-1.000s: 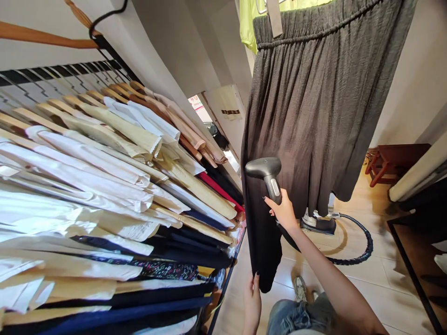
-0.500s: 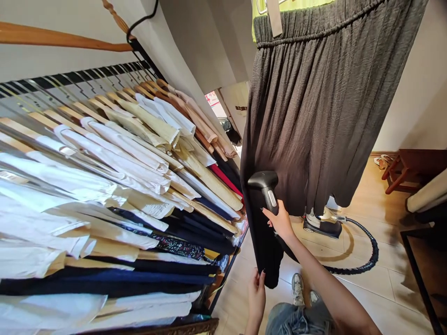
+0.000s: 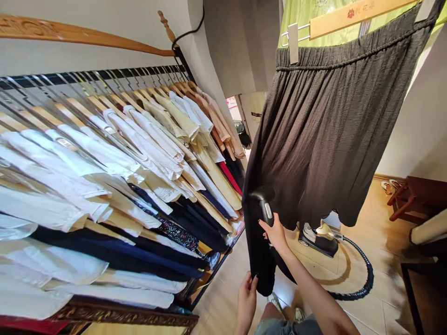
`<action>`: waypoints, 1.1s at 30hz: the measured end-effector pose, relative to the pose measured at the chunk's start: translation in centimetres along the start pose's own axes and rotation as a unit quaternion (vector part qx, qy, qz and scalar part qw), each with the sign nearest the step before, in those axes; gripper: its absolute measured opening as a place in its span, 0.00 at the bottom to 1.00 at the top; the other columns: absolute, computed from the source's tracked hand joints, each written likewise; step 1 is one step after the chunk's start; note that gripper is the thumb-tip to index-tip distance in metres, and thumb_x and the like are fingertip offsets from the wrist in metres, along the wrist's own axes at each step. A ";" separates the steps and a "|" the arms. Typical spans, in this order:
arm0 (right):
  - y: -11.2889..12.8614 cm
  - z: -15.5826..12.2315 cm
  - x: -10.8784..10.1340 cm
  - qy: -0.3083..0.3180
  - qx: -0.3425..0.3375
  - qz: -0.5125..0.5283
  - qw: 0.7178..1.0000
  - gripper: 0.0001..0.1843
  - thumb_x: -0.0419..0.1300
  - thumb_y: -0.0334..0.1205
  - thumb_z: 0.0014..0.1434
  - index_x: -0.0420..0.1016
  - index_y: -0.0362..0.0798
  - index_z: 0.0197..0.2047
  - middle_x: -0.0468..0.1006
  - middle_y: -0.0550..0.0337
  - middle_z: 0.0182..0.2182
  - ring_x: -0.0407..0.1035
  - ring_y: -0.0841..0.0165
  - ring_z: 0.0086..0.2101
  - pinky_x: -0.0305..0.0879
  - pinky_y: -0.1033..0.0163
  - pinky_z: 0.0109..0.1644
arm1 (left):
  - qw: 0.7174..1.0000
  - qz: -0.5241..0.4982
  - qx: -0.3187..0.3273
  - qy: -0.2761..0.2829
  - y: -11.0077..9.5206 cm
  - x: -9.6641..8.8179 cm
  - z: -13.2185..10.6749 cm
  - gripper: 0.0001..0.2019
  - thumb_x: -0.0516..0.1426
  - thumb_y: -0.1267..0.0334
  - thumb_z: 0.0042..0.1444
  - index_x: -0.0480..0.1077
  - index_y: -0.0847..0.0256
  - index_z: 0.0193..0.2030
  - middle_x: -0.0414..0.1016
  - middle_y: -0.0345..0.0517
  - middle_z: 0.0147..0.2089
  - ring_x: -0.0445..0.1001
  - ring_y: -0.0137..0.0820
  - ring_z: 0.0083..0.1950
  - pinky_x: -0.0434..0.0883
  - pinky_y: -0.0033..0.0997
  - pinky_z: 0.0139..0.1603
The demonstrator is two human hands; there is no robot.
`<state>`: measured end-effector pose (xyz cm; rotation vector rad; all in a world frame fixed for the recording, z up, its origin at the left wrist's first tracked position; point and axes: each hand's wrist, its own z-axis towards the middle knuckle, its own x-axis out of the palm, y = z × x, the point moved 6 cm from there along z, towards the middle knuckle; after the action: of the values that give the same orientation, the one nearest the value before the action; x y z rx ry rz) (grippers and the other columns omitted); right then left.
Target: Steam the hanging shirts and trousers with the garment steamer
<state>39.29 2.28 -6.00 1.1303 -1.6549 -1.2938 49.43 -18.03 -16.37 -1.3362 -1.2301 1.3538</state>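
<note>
My right hand [image 3: 274, 232] is shut around the handle of a black handheld garment steamer [image 3: 264, 208], whose head presses against the leg of dark grey pleated trousers [image 3: 331, 139]. Those trousers hang from the clips of a wooden hanger [image 3: 356, 16]. My left hand [image 3: 247, 303] pinches the bottom hem of the same leg and holds it taut. A black coiled hose [image 3: 359, 279] runs across the floor from the steamer's base unit [image 3: 316, 241].
A long rack of shirts and dark garments on wooden hangers [image 3: 122, 153] fills the left side. A wooden stool [image 3: 415, 200] stands by the right wall, and sandals [image 3: 389, 186] lie behind it on the tiled floor [image 3: 380, 302]. A carved wooden rail [image 3: 70, 33] runs above the rack.
The steamer has slid down the trouser leg towards my left hand. My view has shifted, bringing the hanger into sight. My left hand still holds the hem.
</note>
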 end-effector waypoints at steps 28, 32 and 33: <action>-6.6 -6.0 3.8 0.004 0.036 0.045 0.998 0.28 0.66 0.58 0.52 0.57 0.52 0.43 0.69 0.73 0.25 0.66 0.73 0.15 0.62 0.68 0.16 | 0.999 -0.028 -0.034 0.024 1.8 -7.4 -0.4 0.32 0.66 0.32 0.41 0.77 0.64 0.34 0.79 0.55 0.37 0.79 0.42 0.41 0.76 0.36 0.46; -8.2 -7.4 4.6 0.004 0.045 0.029 0.999 0.27 0.68 0.55 0.50 0.59 0.51 0.43 0.70 0.74 0.23 0.66 0.72 0.14 0.60 0.69 0.15 | 0.999 -0.014 -0.037 0.023 2.0 -8.4 0.5 0.30 0.67 0.34 0.40 0.77 0.62 0.34 0.78 0.54 0.35 0.79 0.45 0.41 0.76 0.39 0.46; -8.7 -7.8 4.6 0.000 0.047 0.024 0.999 0.26 0.68 0.54 0.50 0.60 0.51 0.42 0.70 0.74 0.22 0.65 0.73 0.14 0.60 0.69 0.15 | 0.999 -0.009 -0.038 0.015 2.1 -8.8 0.9 0.29 0.67 0.36 0.39 0.77 0.62 0.34 0.78 0.54 0.35 0.79 0.46 0.42 0.76 0.40 0.46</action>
<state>46.59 -5.46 -12.60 1.1382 -1.7481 -1.1962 49.24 -27.13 -17.08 -1.3907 -1.2813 1.2813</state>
